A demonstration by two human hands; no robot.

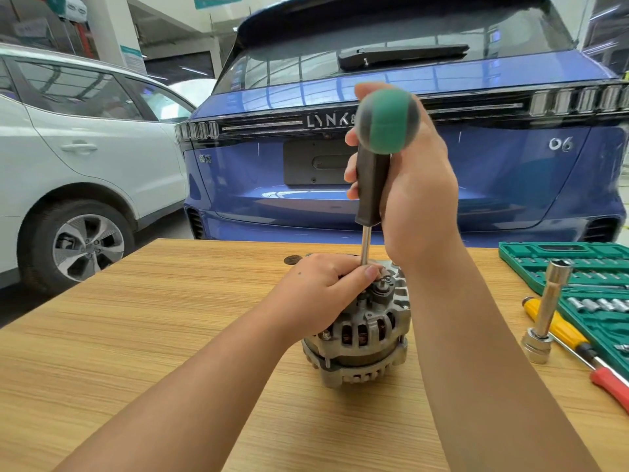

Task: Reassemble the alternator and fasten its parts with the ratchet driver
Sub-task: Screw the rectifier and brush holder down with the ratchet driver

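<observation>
- On the wooden table [143, 321] the alternator [360, 332] sat on end, working face up, so the driver [372, 185] could come straight down onto a fastener.
- Right hand [412, 185] wrapped the black shaft of the handle below its green ball top, fingers curled snug, apparently to turn it.
- Left hand [323, 294] clamped the housing top, fingers curled over it, thumb beside the steel shank, likely steadying the tip. The tip itself was hidden.
- Off to the right, within reach: the green socket case [565, 257], a long socket [551, 301] and a yellow screwdriver [558, 327].
</observation>
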